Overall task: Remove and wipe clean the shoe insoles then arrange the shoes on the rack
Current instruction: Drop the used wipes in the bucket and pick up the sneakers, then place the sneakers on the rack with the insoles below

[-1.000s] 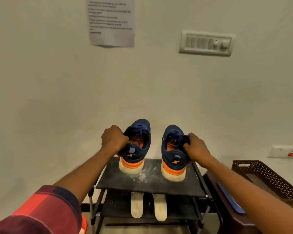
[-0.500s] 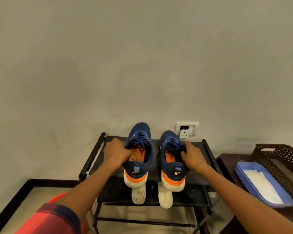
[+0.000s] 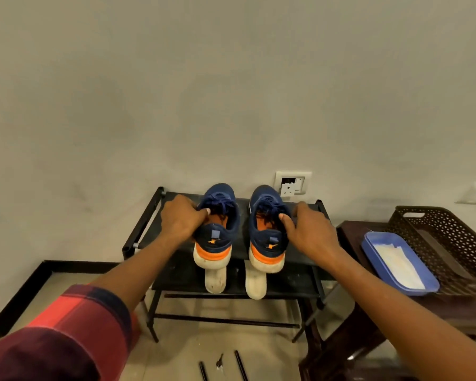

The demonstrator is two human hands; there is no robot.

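**Step in hand: setting the pair on the rack's top shelf**

Obs. Both blue shoes stand side by side on the top shelf of the black rack [image 3: 143, 221], toes to the wall, heels overhanging the front edge toward the wearer. The left hand [image 3: 180, 215] grips the left shoe [image 3: 217, 237] at its collar, thumb at the mouth, fingers curled round the outer side. The right hand [image 3: 308, 229] pinches the collar of the right shoe [image 3: 267, 243], thumb on the rim, fingers lying over the outer flank; this hold looks the looser one.

On the lower shelf [image 3: 182, 279], directly under the shoes, lie the left insole [image 3: 215, 279] and the right insole [image 3: 255, 283], both pale and poking past the front. Orange lining shows inside each shoe mouth; whether that is another liner I cannot tell.

Judgement. Insoles out, shoes placed: late in the task, arranging stage. Next move likely calls for pushing both heels back until the soles sit fully on the shelf, then letting go without tipping either shoe.

Nearby: blue tray [image 3: 368, 243] holding a white cloth [image 3: 396, 262], to the right, well apart from the hands.
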